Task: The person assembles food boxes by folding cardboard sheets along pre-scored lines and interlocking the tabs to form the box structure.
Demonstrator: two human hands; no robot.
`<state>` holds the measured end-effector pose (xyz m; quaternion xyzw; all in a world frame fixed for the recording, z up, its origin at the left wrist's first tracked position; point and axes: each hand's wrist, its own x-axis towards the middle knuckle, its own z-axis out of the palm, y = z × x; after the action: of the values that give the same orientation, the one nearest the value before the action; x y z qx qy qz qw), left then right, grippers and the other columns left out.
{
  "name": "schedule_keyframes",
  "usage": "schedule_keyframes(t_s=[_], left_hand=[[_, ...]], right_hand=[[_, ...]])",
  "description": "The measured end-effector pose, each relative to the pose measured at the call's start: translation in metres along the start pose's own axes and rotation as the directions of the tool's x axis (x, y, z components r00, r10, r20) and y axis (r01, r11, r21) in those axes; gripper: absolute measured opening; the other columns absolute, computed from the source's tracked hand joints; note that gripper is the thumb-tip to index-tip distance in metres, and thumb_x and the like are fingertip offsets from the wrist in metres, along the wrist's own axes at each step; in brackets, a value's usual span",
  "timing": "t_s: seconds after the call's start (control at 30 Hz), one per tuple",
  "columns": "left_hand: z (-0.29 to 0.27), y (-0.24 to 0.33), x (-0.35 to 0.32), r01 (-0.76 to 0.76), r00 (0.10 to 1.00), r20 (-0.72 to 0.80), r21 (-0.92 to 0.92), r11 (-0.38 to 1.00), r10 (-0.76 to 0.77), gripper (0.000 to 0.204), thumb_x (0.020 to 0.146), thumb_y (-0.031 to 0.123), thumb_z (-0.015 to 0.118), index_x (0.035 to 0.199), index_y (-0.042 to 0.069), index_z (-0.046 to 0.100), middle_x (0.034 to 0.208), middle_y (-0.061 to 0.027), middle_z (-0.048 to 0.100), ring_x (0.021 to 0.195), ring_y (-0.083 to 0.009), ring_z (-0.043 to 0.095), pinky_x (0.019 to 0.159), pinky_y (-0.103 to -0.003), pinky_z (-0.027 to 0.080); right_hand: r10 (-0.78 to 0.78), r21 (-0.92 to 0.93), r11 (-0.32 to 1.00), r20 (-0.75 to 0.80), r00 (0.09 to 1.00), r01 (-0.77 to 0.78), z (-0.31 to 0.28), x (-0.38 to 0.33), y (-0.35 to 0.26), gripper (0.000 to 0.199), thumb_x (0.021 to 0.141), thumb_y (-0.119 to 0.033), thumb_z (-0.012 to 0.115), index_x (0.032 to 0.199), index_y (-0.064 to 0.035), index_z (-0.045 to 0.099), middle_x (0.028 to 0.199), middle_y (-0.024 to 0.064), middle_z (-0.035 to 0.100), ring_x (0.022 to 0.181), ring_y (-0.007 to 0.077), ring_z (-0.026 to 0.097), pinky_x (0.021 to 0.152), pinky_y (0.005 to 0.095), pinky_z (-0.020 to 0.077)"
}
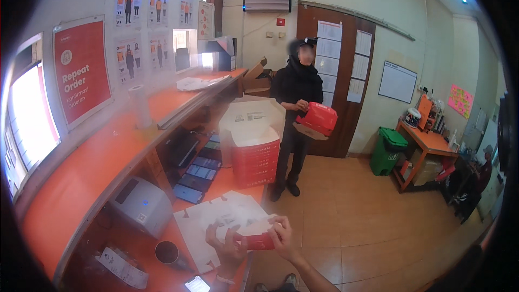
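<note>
Right in front of me lies a part-folded cardboard box (216,213), white inside and red outside, at the edge of the orange counter. My left hand (228,246) grips its near left side, fingers curled over the raised red wall. At the right end of that wall, my right hand (282,235) pinches the cardboard between thumb and fingers. Beyond my hands rises a stack of folded red boxes (255,165), topped by an opened box (251,121) with its white inside showing.
Several phones or tablets (199,173) lie left of the stack. Nearer are a grey label printer (141,205), a dark round container (167,252), paper slips (124,267) and a lit phone (197,284). A co-worker (297,86) stands beyond, holding a red box (320,119). A green bin (388,150) stands right.
</note>
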<state>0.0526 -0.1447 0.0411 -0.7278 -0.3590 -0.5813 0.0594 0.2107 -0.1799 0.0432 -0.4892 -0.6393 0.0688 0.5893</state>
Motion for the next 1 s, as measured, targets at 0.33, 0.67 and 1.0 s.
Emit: schedule_keyframes(t_s=[0.33,0.67,1.0], left_hand=[[0.009,-0.005,0.010,0.272,0.936,0.275,-0.167,0.948,-0.220,0.028,0.079,0.024,0.058,0.101,0.008,0.052,0.128,-0.0200,0.017,0.119,-0.0380,0.025,0.098,-0.046,0.022],[0.021,0.007,0.026,0.090,0.855,0.496,-0.431,0.898,0.153,0.018,0.074,0.011,0.061,0.090,0.005,0.054,0.133,-0.0210,0.022,0.122,-0.0369,0.025,0.098,-0.043,0.025],[0.046,0.031,-0.012,0.330,0.889,0.441,-0.429,0.841,-0.124,0.026,0.082,0.014,0.048,0.108,0.011,0.054,0.130,-0.0250,0.024,0.123,-0.0371,0.024,0.099,-0.043,0.025]], right_hand=[[-0.059,-0.024,0.998,-0.203,0.977,0.056,-0.009,-0.008,-0.014,0.012,0.082,-0.007,0.050,0.074,0.0022,0.051,0.094,0.0138,0.044,0.085,0.0230,0.048,0.073,0.0320,0.0391],[0.121,0.048,0.992,-0.252,0.960,-0.113,-0.011,-0.014,-0.008,0.013,0.081,-0.003,0.049,0.069,0.0025,0.048,0.097,0.0132,0.044,0.095,0.0242,0.048,0.080,0.0328,0.0380],[-0.018,-0.331,0.939,-0.329,0.944,-0.097,0.003,-0.022,-0.005,0.010,0.077,-0.003,0.050,0.069,0.0016,0.047,0.092,0.0129,0.045,0.094,0.0288,0.046,0.099,0.0490,0.0234]])
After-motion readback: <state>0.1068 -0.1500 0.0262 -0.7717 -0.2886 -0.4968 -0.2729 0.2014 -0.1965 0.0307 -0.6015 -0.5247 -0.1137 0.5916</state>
